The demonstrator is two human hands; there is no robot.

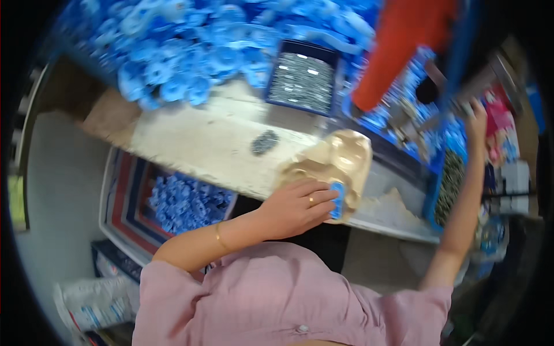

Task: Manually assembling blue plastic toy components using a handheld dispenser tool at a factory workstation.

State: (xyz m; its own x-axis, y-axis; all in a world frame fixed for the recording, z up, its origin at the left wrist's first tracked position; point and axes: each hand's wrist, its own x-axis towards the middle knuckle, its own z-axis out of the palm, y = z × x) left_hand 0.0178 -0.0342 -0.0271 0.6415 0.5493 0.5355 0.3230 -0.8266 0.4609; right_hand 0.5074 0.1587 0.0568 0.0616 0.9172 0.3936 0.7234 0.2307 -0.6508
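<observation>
So the left hand (291,210) has its fingers (321,197) bunched close together, holding a small blue plastic piece (337,203) at the tips; the thumb's hidden, so no idea how it's placed. The blue piece sits right at those fingertips, poking out on their right side. Under and just beyond the fingers is a shiny gold tray (352,157) with molded hollows, lying on the worn pale bench (196,144).

A bit past the left fingers, up and to the left, there's a little pile of metal pins (265,142). Farther out, almost straight ahead, a dark blue box (271,78) is full of similar bits. Beyond and left of that it's a big heap of blue plastic parts (179,52).

Well off to the right, the right hand (477,118) is up at a metal bar (466,106). It's too blurry and small there, can't tell how tightly those fingers close.
</observation>
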